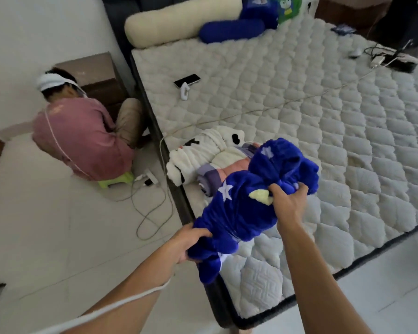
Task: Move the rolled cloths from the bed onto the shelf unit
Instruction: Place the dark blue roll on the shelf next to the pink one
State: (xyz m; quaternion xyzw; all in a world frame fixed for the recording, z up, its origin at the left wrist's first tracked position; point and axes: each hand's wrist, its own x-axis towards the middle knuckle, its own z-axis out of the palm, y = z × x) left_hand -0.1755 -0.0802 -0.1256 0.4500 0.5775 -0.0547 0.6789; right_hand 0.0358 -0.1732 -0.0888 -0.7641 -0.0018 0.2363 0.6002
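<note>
Left hand (pixel 187 242) clamped on the lower end of the blue rolled cloth (pixel 246 208), right hand (pixel 290 205) gripping its upper bunched end near a yellow patch. Cloth is lifted, held over the near corner of the bed (pixel 323 116). Behind it, still lying on the mattress: a white rolled cloth (pixel 203 153) with black markings, and a purple-pink roll (pixel 212 179), apparently touching the white one; partly hidden by the blue. Farther up: phone (pixel 187 80), cream bolster (pixel 179 20). A second person (pixel 82 141) crouches on the floor left of the bed.
</note>
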